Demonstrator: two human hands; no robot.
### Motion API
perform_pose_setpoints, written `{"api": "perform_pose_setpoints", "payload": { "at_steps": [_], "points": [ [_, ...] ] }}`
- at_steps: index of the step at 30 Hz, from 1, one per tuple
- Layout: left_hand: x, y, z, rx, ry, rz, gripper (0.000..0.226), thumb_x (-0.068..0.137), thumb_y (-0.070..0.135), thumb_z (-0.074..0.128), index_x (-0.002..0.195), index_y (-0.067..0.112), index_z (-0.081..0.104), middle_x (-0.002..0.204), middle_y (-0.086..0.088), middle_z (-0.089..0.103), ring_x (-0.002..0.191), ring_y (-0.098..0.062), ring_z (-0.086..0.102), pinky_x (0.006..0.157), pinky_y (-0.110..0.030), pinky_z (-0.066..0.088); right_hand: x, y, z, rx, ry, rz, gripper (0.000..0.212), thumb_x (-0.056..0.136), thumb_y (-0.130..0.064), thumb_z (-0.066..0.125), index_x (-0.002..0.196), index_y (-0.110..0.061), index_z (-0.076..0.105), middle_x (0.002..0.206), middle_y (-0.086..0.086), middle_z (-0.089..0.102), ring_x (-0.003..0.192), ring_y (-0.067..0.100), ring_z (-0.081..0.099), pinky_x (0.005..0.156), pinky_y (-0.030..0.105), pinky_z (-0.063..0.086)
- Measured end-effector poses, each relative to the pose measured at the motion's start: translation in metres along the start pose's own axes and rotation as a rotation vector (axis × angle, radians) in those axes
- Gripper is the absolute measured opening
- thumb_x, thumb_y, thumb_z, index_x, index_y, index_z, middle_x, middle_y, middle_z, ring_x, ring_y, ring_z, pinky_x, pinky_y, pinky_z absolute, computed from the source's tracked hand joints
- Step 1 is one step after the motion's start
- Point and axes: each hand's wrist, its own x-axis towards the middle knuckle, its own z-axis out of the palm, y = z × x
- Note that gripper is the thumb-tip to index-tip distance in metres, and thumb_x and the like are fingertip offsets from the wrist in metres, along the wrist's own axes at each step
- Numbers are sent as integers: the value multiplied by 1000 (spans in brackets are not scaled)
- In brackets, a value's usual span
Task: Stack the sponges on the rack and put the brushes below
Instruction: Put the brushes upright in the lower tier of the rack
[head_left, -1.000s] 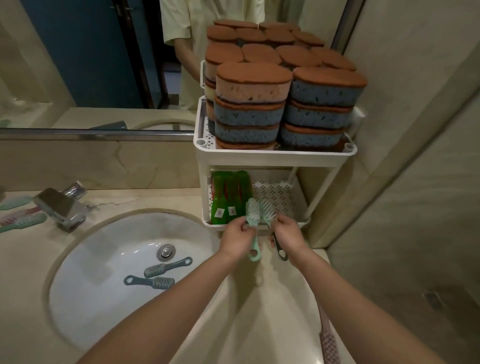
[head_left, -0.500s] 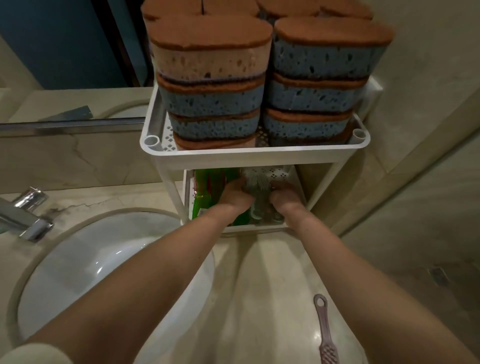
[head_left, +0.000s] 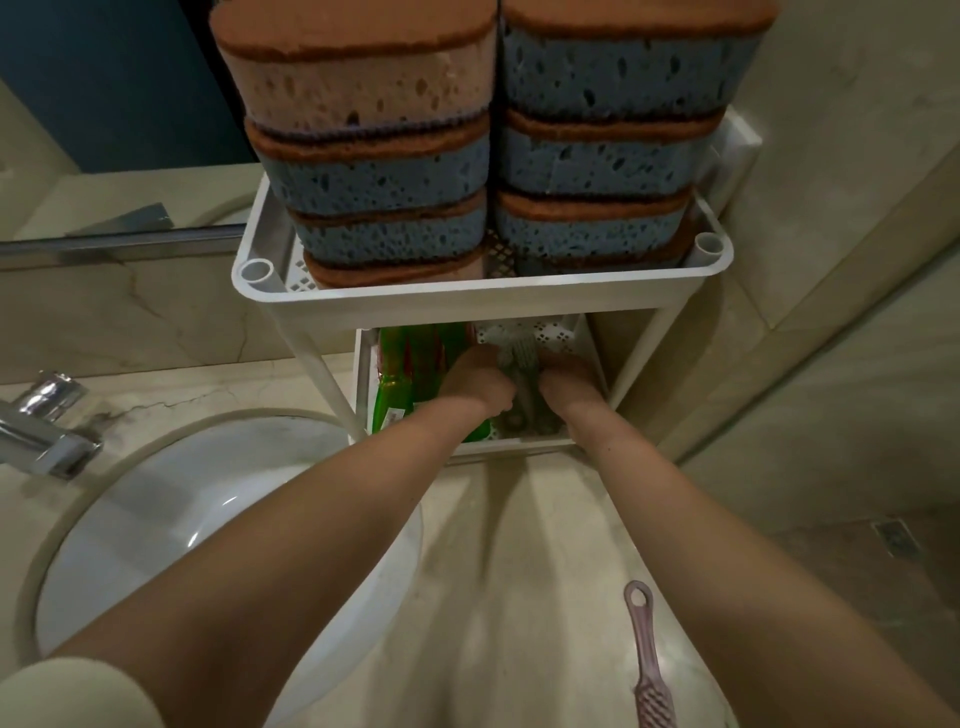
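Observation:
A white two-tier rack (head_left: 467, 304) stands on the counter against the mirror. Its top tray holds stacks of blue and orange sponges (head_left: 374, 171) with brown scouring tops. Both my hands are inside the lower tray. My left hand (head_left: 475, 384) and my right hand (head_left: 569, 382) each hold a brush, and the two pale brushes (head_left: 519, 358) lie side by side between them on the tray's perforated floor. Green packaged brushes (head_left: 410, 364) fill the tray's left side. A pink brush (head_left: 649, 670) lies on the counter near my right forearm.
A round white sink (head_left: 171, 519) is sunk into the beige marble counter on the left, with a chrome tap (head_left: 44, 421) behind it. A tiled wall and the counter's edge run close on the right. The mirror rises behind the rack.
My head moved closer to the rack. Both hands carried the two pale brushes from in front of the rack into the lower tray and lowered them onto its floor.

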Motion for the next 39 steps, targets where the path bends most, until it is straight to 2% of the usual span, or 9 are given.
{"api": "perform_pose_setpoints", "payload": {
  "at_steps": [6, 11, 14, 18, 21, 25, 28, 32, 39],
  "points": [
    [-22, 0, 5, 553, 157, 253, 21, 95, 23, 49, 107, 25, 66, 116, -2, 63, 105, -23, 58, 84, -35, 51, -6, 9, -3, -170, -23, -169, 30, 99, -19, 42, 120, -10, 63, 125, 12, 61, 109, 29, 58, 80, 25, 40],
    [-22, -22, 12, 884, -69, 423, 47, 100, 42, 32, 141, 23, 47, 149, -4, 41, 144, -28, 21, 119, -42, 13, -5, 12, 2, 72, -150, -87, 35, 102, -31, 35, 82, -13, 58, 86, 9, 61, 81, 23, 55, 73, 34, 42],
    [-19, -26, 10, 892, -48, 439, 53, 100, 49, 23, 143, 27, 46, 154, -2, 35, 149, -27, 5, 121, -46, -2, -6, 8, 3, 174, -185, -65, 39, 102, -42, 31, 82, -22, 58, 90, 5, 63, 84, 19, 58, 83, 34, 46],
    [-17, -26, 8, 920, -4, 405, 60, 99, 54, 19, 146, 25, 42, 153, -1, 37, 149, -24, 9, 121, -47, -4, -5, -1, 6, 261, -288, -43, 49, 102, -49, 27, 131, -20, 54, 130, 7, 57, 117, 21, 54, 95, 28, 36],
    [-15, -29, 8, 928, -1, 381, 59, 98, 53, 22, 148, 24, 38, 155, -2, 34, 149, -23, 8, 120, -47, -4, -4, -7, 10, 258, -287, -51, 51, 103, -47, 26, 139, -17, 47, 140, 9, 51, 127, 22, 47, 94, 26, 32],
    [-13, -37, 4, 920, 5, 375, 60, 98, 50, 23, 149, 21, 35, 157, -4, 30, 149, -25, 5, 120, -48, -4, -4, -8, 12, 229, -287, -74, 43, 104, -43, 28, 130, -19, 52, 136, 10, 54, 111, 19, 53, 89, 27, 35],
    [-15, -41, 2, 819, 33, 439, 58, 99, 47, 24, 146, 18, 39, 157, -5, 30, 149, -24, 4, 121, -47, -3, -4, 0, 11, 211, -153, -99, 42, 103, -40, 33, 118, -12, 60, 118, 12, 62, 91, 9, 57, 72, 28, 40],
    [-31, -49, -2, 614, 130, 547, 50, 99, 42, 34, 142, 19, 45, 152, -5, 39, 147, -23, 15, 121, -41, 2, -16, 12, 11, 321, 40, -251, 30, 100, -20, 39, 107, -15, 68, 116, 7, 66, 102, 19, 59, 92, 32, 46],
    [-88, -85, -8, 232, 279, 535, 35, 94, 19, 50, 127, 23, 61, 133, 3, 57, 135, -18, 39, 110, -38, 35, -74, 18, 38, 462, 144, -355, 25, 94, -6, 44, 84, -13, 66, 83, 7, 67, 78, 22, 64, 76, 40, 53]
  ]
}}
